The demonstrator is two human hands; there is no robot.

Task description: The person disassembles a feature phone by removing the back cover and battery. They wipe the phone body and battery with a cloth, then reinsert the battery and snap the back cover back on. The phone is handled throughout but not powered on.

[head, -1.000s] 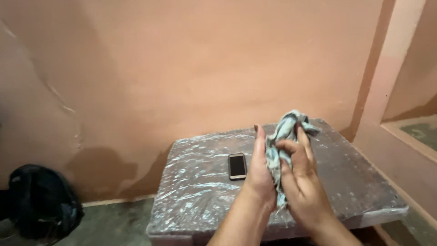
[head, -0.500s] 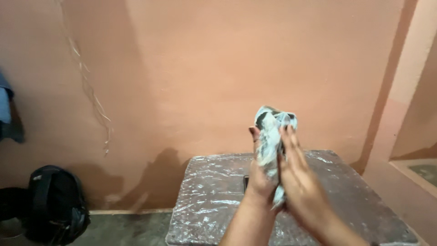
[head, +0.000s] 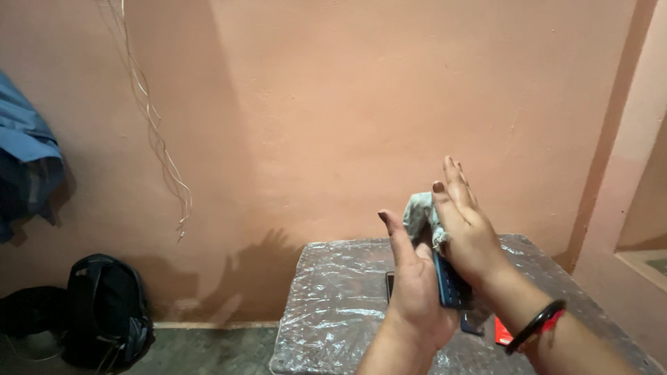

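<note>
Fingers (head: 455,184) on the right hand (head: 467,236) are straight and together, pressing a pale cloth (head: 419,217) and a dark phone-like slab (head: 451,283) against the left hand (head: 417,288), so both sit sandwiched between the 2 palms, held up over the plastic-wrapped surface (head: 333,305). Left fingers aren't visible apart from the raised thumb, so can't tell how they lie. Slab's long axis runs up and slightly left, cloth bunched at its top end. Surface's front-left corner is close below, plain wall (head: 347,104) behind, black backpack (head: 108,312) well off left on the floor.
</note>
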